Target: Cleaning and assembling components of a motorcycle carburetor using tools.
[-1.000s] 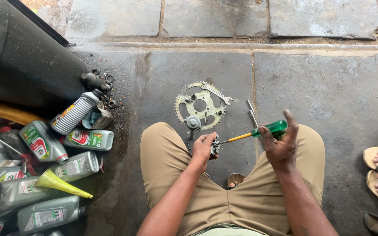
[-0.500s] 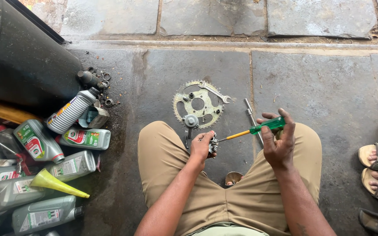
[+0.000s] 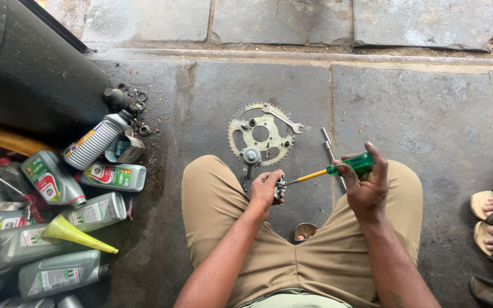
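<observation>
Just below the sprocket (image 3: 261, 134), the left hand (image 3: 266, 191) clenches a small metal part (image 3: 281, 185). The right hand (image 3: 366, 185), right of the sprocket, grasps a green-handled screwdriver (image 3: 329, 170), its tip touching that part. A wrench (image 3: 282, 118) rests on the sprocket.

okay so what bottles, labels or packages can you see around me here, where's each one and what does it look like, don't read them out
Ribbed grey bottle: left, lying tilted, orange-striped label.
Grey bottle: beside left knee, on its side, red-green-white label.
Grey bottle: further left, slanted, green and red label.
Grey bottle: below those, lying flat, pale label.
Grey bottle: bottom left, lying flat, white label.
Yellow funnel: resting across the bottles.
No signs or screens.
</observation>
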